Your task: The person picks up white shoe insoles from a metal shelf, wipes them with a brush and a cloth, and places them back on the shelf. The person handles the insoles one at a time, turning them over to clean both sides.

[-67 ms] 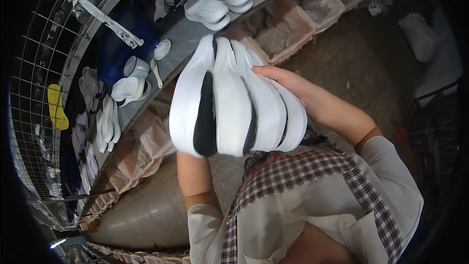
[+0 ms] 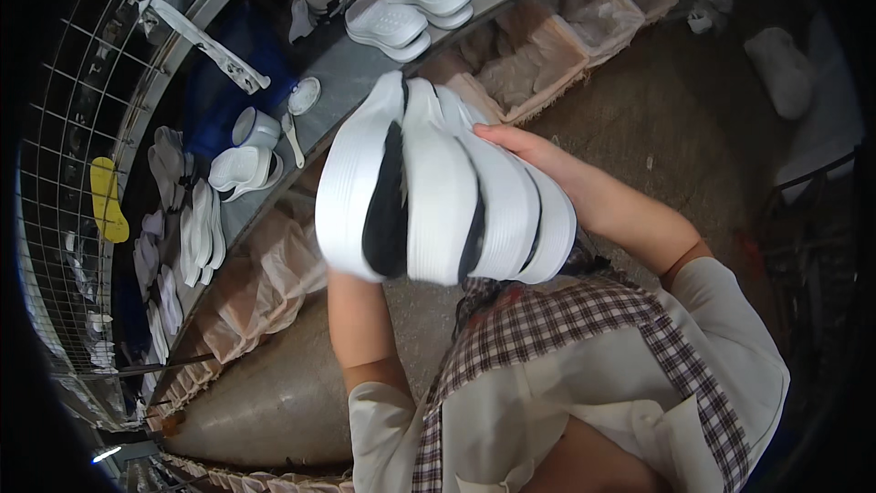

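In front of my chest is a row of several thick white shoe soles (image 2: 441, 205), packed side by side on edge. Their ribbed sidewalls face up, and black undersides show in the gaps between them. My right hand (image 2: 534, 153) is closed on the row's right side, its thumb laid along the top of the soles and its other fingers out of sight behind them. From below, my left forearm (image 2: 362, 329) runs up under the leftmost sole, which hides the left hand and its fingers.
A curved grey bench (image 2: 333, 68) carries pairs of white soles (image 2: 388, 23), a white cup (image 2: 256, 128), a brush (image 2: 292, 139) and a round lid (image 2: 305, 96). Lined bins (image 2: 538, 59) stand under its edge. Wire mesh (image 2: 68, 183) holding a yellow insole (image 2: 109, 201) rises at left.
The row of soles has shifted very slightly, its lower edge a little higher now. Both hands keep their places on it.
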A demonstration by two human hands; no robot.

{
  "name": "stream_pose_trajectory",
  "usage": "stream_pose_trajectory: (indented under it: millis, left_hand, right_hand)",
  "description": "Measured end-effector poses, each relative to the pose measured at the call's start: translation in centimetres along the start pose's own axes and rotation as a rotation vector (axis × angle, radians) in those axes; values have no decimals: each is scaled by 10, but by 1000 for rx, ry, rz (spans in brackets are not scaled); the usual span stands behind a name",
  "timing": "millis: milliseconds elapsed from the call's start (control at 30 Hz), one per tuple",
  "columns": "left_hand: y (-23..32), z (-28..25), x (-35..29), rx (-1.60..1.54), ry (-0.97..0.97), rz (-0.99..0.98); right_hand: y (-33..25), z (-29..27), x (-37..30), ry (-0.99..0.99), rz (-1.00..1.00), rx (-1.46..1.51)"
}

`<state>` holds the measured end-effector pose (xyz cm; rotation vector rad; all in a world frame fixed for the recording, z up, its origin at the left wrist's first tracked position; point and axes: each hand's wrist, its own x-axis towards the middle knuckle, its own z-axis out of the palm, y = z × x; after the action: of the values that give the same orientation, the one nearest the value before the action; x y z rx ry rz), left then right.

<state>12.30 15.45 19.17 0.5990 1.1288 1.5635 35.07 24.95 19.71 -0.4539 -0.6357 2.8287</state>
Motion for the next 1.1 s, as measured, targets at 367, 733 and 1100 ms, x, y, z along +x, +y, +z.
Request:
stream_pose_trajectory:
  millis: [367, 733, 1100]
  left_hand:
    - [18, 29, 17, 519, -53, 36]
    - [83, 80, 19, 1592, -171, 304]
    - [118, 110, 14, 1707, -354, 378]
  right_hand:
    - [8, -35, 29, -337, -216, 162]
    - [22, -15, -8, -405, 106, 614]
    - [27, -16, -7, -637, 58, 647]
